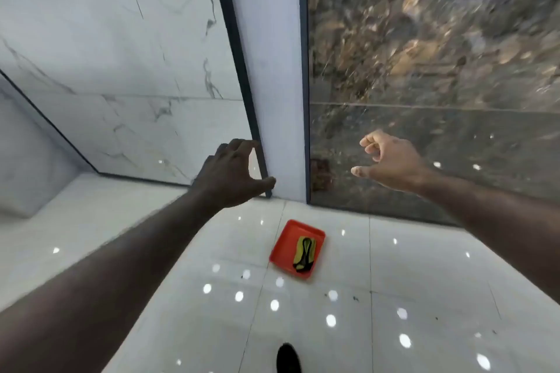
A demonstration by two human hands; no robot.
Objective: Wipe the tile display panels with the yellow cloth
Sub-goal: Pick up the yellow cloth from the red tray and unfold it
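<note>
The yellow cloth (304,254), edged in black, lies folded in a red tray (283,247) on the floor below both hands. A white marble tile panel (121,54) stands at the left and a dark brown stone panel (439,54) at the right, with a plain white strip (272,70) between them. My left hand (231,174) hovers in front of the white panel's dark edge, fingers loosely curved, holding nothing. My right hand (391,162) is raised before the dark panel, fingers loosely curled and empty.
The floor (424,281) is glossy white tile with ceiling-light reflections. A dark shoe tip (288,357) shows at the bottom edge. A further white panel (27,145) angles away at the far left.
</note>
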